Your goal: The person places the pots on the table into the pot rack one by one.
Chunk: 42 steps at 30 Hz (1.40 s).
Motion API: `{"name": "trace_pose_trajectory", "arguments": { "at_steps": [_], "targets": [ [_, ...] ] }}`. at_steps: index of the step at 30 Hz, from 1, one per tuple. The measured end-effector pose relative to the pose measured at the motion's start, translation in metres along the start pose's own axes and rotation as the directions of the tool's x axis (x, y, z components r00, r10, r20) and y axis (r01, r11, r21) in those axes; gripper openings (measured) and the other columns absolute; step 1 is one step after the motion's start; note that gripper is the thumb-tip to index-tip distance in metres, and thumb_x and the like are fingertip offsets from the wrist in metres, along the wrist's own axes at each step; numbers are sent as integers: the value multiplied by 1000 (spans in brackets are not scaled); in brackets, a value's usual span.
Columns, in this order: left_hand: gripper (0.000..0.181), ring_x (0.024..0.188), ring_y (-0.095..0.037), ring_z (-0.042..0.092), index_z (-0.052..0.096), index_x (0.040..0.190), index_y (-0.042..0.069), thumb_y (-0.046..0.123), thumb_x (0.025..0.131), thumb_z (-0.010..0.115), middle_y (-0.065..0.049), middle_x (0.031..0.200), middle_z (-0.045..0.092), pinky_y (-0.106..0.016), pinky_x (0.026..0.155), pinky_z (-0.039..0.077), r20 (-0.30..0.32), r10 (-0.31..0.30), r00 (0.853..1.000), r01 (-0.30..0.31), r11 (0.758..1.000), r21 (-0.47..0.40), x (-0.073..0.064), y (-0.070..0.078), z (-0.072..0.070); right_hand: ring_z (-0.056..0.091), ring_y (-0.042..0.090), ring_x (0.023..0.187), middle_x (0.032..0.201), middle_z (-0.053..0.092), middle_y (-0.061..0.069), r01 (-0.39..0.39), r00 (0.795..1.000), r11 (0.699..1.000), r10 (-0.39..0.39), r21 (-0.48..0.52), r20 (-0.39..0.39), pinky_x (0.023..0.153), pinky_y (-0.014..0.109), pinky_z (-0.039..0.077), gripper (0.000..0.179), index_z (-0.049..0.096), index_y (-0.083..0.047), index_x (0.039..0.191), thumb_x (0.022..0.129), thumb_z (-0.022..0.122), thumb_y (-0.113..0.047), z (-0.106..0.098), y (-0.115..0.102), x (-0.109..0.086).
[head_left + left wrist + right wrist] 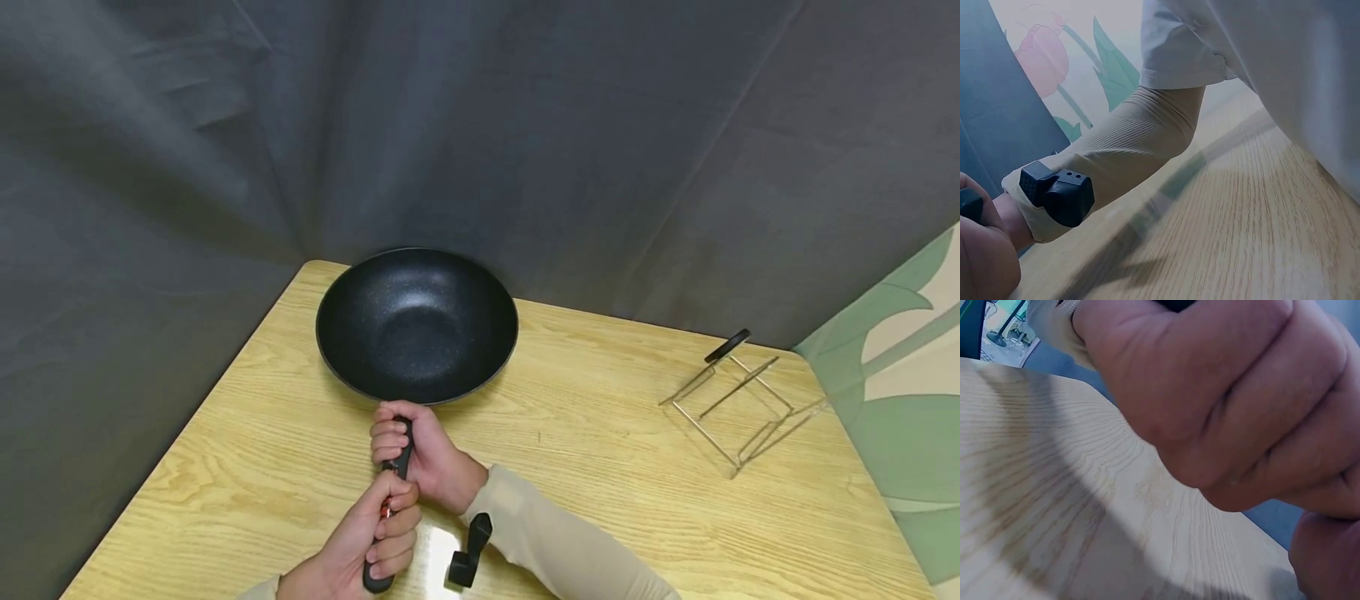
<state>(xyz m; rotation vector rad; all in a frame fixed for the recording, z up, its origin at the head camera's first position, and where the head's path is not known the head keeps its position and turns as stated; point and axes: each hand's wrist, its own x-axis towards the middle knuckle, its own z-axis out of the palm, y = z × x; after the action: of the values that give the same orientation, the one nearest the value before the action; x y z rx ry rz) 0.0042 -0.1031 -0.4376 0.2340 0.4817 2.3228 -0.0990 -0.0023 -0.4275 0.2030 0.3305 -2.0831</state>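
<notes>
A black wok (420,325) is at the back left of the wooden table, its dark hollow facing up and its long black handle (400,461) pointing toward me. Both hands grip that handle, one behind the other. My right hand (431,458) wraps it nearer the pan, fingers curled over the grip. Closer to me, my left hand (367,537) holds the rear part, with the handle's end showing below the fingers. Curled fingers (1254,419) fill the upper right of the right wrist view. The left wrist view catches only part of a gripping hand (985,250) at its edge.
A thin metal wire rack (738,408) with a black piece on top stands on the table (585,433) at the right. Dark grey cloth (525,150) hangs behind and to the left. A small black camera (470,550) is on the right sleeve.
</notes>
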Motion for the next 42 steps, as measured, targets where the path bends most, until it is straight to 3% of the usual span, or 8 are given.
{"name": "trace_pose_trajectory", "arguments": {
  "at_steps": [8, 16, 20, 25, 32, 42],
  "targets": [
    [28, 40, -3, 16, 34, 77, 21, 17, 103, 24, 10, 58, 24, -16, 36, 14, 13, 18, 1000, -19, 1000, 15, 1, -3, -1, 33, -1, 43, 57, 32, -12, -2, 999, 998, 4, -60, 32, 46, 10, 24, 39, 32, -20, 67, 107, 32, -21, -2, -2, 0],
    [28, 40, -3, 16, 34, 77, 20, 16, 103, 23, 9, 57, 22, -17, 36, 12, 7, 37, 999, -37, 998, 53, 3, -8, -6, 33, -1, 39, 51, 32, -13, -30, 1000, 993, 29, -112, -6, 44, 10, 25, 42, 30, -22, 62, 104, 34, -20, -4, -2, 1],
    [30, 39, -3, 18, 31, 75, 20, 15, 104, 24, 10, 55, 23, -18, 36, 14, -68, 28, 997, -21, 995, 102, 3, -11, -6, 32, -1, 38, 50, 31, -13, -50, 999, 990, 48, -135, -18, 44, 11, 25, 43, 27, -22, 59, 102, 29, -19, -6, -3, 2],
    [38, 38, -1, 24, 31, 69, 22, 17, 107, 31, 12, 51, 31, -17, 36, 19, -198, 16, 980, 23, 982, 190, 5, -14, -5, 31, -1, 38, 50, 28, -13, -52, 999, 979, 54, -195, 5, 43, 11, 23, 41, 22, -21, 59, 100, 23, -17, -9, -4, 1],
    [48, 37, 0, 27, 29, 60, 20, 16, 108, 33, 12, 49, 31, -17, 36, 21, -211, 19, 977, 37, 965, 258, 8, -20, -9, 30, -2, 39, 51, 29, -14, -23, 995, 970, 45, -240, 84, 43, 10, 22, 38, 26, -22, 60, 96, 22, -14, -19, -6, -2],
    [48, 36, 2, 32, 29, 58, 21, 13, 105, 37, 15, 47, 34, -16, 36, 24, -289, 16, 957, 78, 947, 312, 17, -20, -11, 28, -2, 40, 50, 33, -14, -4, 993, 966, 36, -258, 117, 44, 11, 20, 33, 23, -22, 63, 95, 20, -13, -25, -14, -2]
  ]
}}
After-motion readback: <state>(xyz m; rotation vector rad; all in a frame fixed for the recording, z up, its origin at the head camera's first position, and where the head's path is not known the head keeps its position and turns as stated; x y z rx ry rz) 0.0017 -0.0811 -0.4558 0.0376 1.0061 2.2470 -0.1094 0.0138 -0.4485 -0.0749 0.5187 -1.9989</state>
